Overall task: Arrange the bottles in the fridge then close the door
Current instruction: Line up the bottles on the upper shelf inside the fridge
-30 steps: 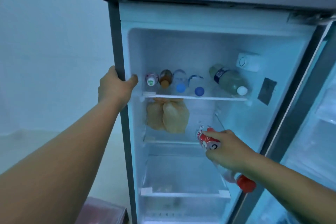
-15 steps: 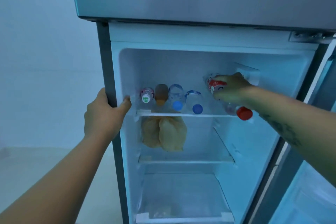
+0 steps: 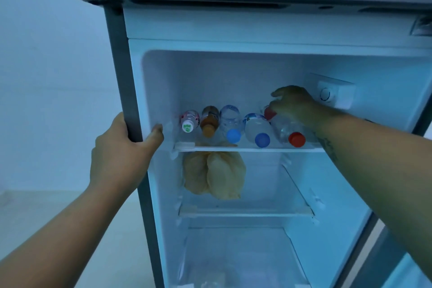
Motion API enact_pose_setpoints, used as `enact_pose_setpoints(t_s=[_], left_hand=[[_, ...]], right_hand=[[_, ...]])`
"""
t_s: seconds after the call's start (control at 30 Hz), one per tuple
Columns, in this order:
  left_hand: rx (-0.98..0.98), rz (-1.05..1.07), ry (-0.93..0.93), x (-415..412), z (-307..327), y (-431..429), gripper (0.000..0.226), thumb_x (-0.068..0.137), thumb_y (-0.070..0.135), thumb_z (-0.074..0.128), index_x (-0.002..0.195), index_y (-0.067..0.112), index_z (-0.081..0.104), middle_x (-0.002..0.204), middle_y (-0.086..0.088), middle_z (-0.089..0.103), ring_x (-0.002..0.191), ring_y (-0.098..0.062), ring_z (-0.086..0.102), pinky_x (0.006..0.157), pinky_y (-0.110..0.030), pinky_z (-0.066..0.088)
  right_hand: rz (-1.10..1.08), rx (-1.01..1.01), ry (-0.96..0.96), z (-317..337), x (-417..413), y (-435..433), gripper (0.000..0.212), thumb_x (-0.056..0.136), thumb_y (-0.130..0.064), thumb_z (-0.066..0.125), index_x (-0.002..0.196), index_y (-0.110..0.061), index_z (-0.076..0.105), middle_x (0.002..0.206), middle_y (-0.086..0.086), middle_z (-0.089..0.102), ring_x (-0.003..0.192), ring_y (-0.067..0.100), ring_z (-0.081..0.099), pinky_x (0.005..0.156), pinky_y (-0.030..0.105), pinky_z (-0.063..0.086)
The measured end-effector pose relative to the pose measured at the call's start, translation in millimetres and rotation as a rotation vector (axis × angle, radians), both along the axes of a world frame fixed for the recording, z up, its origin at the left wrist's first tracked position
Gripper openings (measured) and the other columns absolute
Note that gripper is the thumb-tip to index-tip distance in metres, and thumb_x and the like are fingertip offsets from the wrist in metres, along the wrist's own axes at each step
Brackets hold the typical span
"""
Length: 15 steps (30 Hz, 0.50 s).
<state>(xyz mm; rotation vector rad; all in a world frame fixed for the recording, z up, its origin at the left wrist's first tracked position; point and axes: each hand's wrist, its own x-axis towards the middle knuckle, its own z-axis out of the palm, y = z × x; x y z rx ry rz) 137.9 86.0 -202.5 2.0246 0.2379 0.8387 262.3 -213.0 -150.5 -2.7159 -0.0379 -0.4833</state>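
Head view: five plastic bottles lie caps-forward on the fridge's top glass shelf (image 3: pixel 252 148). At 3 o'clock of the row, the right hand (image 3: pixel 293 106) curls over the clear red-capped, red-labelled bottle (image 3: pixel 288 132). At 9 o'clock, the left hand (image 3: pixel 121 149) clamps the grey fridge's left edge (image 3: pixel 121 72).

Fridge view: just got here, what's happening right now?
A person is stocking the open fridge. The left hand grips the cabinet's left edge. The right hand rests on the red-capped bottle, lying last in a row of five on the top shelf. A bag sits on the shelf below.
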Motion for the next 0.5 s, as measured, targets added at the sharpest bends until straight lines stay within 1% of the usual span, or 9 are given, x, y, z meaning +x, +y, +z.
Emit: enact_pose_setpoints(t_s=[0.1,0.13,0.23,0.3,0.37,0.4,0.43,0.47,0.5], left_hand=[[-0.002,-0.011,0.014,-4.9,3.8,-2.5,0.023,0.086,0.047,0.065,0.097,0.028,0.056,0.084,0.007,0.065,0.08,-0.021,0.065,0.072,-0.044,0.056],[-0.009,-0.017,0.019,-6.3,5.4,-3.7,0.023,0.087,0.046,0.065,0.099,0.028,0.056,0.086,0.008,0.065,0.081,-0.021,0.065,0.073,-0.044,0.056],[-0.042,-0.035,0.04,-8.7,8.1,-5.7,0.023,0.087,0.044,0.065,0.101,0.028,0.055,0.089,0.01,0.064,0.084,-0.021,0.065,0.077,-0.046,0.056],[-0.055,-0.035,0.046,-10.8,11.9,-8.1,0.025,0.088,0.042,0.065,0.104,0.028,0.053,0.092,0.01,0.064,0.087,-0.024,0.064,0.08,-0.048,0.056],[-0.045,-0.016,0.064,-10.0,12.7,-12.4,0.032,0.088,0.039,0.063,0.112,0.025,0.047,0.098,0.005,0.064,0.089,-0.029,0.064,0.08,-0.049,0.055],[-0.035,0.008,0.068,-10.1,12.6,-16.9,0.04,0.089,0.036,0.062,0.121,0.022,0.042,0.106,-0.001,0.063,0.093,-0.033,0.062,0.081,-0.05,0.054],[-0.01,0.048,0.047,-10.3,11.0,-22.0,0.052,0.088,0.032,0.061,0.132,0.02,0.035,0.118,-0.008,0.059,0.102,-0.038,0.059,0.085,-0.052,0.052],[0.059,0.112,-0.016,-11.3,8.4,-28.5,0.065,0.087,0.029,0.062,0.141,0.017,0.028,0.133,-0.014,0.051,0.117,-0.042,0.052,0.093,-0.055,0.048],[0.205,0.179,-0.129,-13.4,5.6,-36.2,0.074,0.085,0.029,0.063,0.147,0.015,0.025,0.144,-0.019,0.041,0.131,-0.046,0.039,0.103,-0.058,0.04]], right_hand=[[-0.022,0.032,0.012,16.5,-3.3,-6.1,0.047,0.088,-0.04,0.053,0.132,-0.024,0.054,0.139,0.011,0.049,0.126,0.035,0.045,0.1,0.041,0.04],[-0.03,0.036,0.001,23.4,-6.8,-8.7,0.047,0.088,-0.041,0.053,0.132,-0.023,0.055,0.139,0.012,0.05,0.126,0.035,0.045,0.101,0.041,0.042],[-0.006,-0.017,-0.053,34.6,-18.9,-14.4,0.057,0.085,-0.052,0.049,0.138,-0.031,0.047,0.145,0.008,0.043,0.133,0.033,0.037,0.105,0.045,0.04],[-0.004,-0.001,-0.041,37.8,-30.7,-19.5,0.058,0.085,-0.054,0.049,0.139,-0.033,0.046,0.146,0.007,0.042,0.134,0.031,0.036,0.105,0.044,0.04],[-0.008,-0.023,-0.012,34.9,-39.5,-23.4,0.058,0.086,-0.054,0.049,0.14,-0.033,0.043,0.146,0.006,0.039,0.135,0.031,0.032,0.104,0.044,0.039],[-0.007,-0.054,0.002,34.1,-44.3,-24.5,0.058,0.087,-0.054,0.048,0.141,-0.033,0.042,0.146,0.005,0.038,0.136,0.031,0.029,0.103,0.044,0.038],[-0.006,-0.076,0.014,32.3,-48.0,-25.0,0.058,0.088,-0.053,0.047,0.142,-0.033,0.041,0.146,0.006,0.037,0.136,0.031,0.027,0.102,0.045,0.038],[-0.004,-0.091,0.019,30.1,-52.9,-26.5,0.059,0.088,-0.053,0.047,0.143,-0.033,0.04,0.146,0.006,0.036,0.136,0.032,0.026,0.102,0.046,0.038],[0.004,-0.105,0.026,26.7,-55.1,-27.1,0.06,0.088,-0.054,0.048,0.143,-0.033,0.038,0.147,0.006,0.034,0.137,0.033,0.024,0.103,0.048,0.038]])
